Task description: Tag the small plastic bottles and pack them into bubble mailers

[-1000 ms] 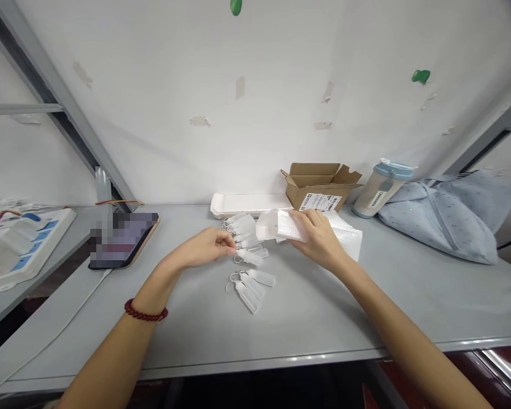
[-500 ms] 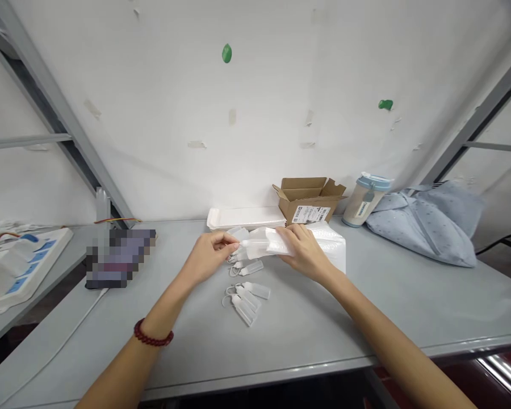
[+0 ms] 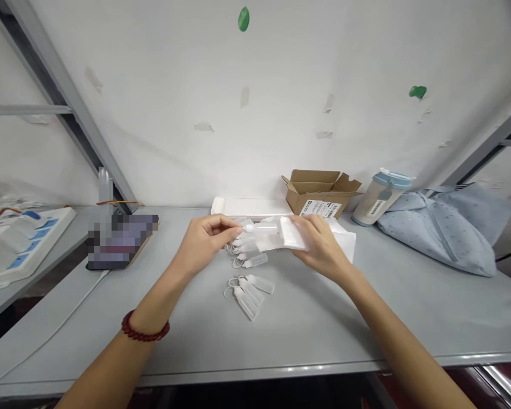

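**Slim translucent plastic bottle with a white cap [image 3: 264,229] held at the mouth of a shiny white padded pouch [image 3: 293,236]**

The left hand [image 3: 201,243] has its grip closed in a pinch on the capped end of the bottle, which points its body toward the right hand [image 3: 323,245]. That hand's grip is closed around the pouch, with the mouth facing left. The bottle lies across this opening; how far inside it reaches, I cannot tell. A dark red beaded bracelet [image 3: 145,328] circles the left wrist.

Just below the held bottle, a cluster of similar translucent bottles with looped white cap straps [image 3: 255,260] rests on the grey surface [image 3: 323,329]. A smaller group of the same kind [image 3: 247,298] lies nearer the front edge, fanned out and touching.

Behind the hands, a flat white padded packet [image 3: 255,207] lies along the wall, beside an open brown cardboard box [image 3: 319,196] with a printed label. To the right, a cream tumbler with a light blue lid [image 3: 381,199] stands by a pale blue fabric bag [image 3: 440,230]. On the far left, a dark phone, partly pixelated [image 3: 125,244], is near a white power strip with blue sockets [image 3: 28,244].
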`<action>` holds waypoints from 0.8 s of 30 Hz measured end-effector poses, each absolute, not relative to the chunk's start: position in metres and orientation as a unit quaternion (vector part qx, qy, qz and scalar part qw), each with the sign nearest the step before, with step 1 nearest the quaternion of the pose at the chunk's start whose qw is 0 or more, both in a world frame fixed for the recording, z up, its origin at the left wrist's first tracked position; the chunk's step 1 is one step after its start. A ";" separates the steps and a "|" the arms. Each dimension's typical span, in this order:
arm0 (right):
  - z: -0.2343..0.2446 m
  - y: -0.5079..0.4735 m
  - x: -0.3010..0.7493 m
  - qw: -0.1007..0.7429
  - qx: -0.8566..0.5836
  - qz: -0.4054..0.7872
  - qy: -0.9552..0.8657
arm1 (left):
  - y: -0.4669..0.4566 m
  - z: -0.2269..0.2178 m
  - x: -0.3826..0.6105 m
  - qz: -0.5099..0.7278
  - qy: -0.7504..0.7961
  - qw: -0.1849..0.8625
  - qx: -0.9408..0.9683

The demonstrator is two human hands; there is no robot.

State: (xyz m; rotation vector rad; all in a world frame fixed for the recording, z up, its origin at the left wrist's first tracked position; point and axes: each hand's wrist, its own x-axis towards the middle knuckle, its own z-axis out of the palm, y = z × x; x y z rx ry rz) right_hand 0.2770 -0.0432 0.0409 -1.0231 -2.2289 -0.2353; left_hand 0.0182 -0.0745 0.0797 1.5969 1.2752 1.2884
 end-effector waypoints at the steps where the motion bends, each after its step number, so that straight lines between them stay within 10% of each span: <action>1: 0.044 -0.044 0.281 0.345 -0.386 -0.095 -0.850 | -0.075 0.082 0.017 0.512 0.487 0.370 0.604; 14: 0.048 -0.042 0.295 0.598 -0.233 -0.265 -0.720 | -0.072 0.086 0.004 0.524 0.480 0.465 0.528; 24: 0.047 -0.051 0.288 0.604 -0.247 -0.326 -0.684 | -0.074 0.084 0.006 0.508 0.455 0.492 0.541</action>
